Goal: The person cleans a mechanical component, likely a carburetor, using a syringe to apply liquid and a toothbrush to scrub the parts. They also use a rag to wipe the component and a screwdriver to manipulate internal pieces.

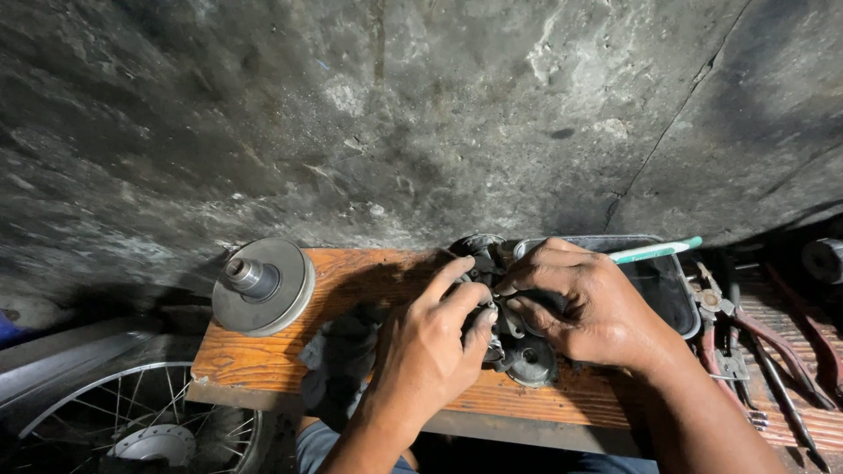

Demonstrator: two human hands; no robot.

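Both my hands close around a dark, greasy metal engine part (516, 344) resting on a wooden board (263, 351). My left hand (430, 342) grips its left side, with the index finger stretched up over the top. My right hand (584, 307) covers the right side, fingers curled onto the part. A round metal cap of the part shows below my fingers. Most of the part is hidden by my hands.
A round metal pulley disc with a central hub (262, 285) leans at the board's left end. A dark tray (667, 281) with a green-white toothbrush (654, 252) sits right. Red-handled pliers (773, 342) lie further right. A spoked wheel (140, 421) is lower left. A dark rag (342, 355) lies on the board.
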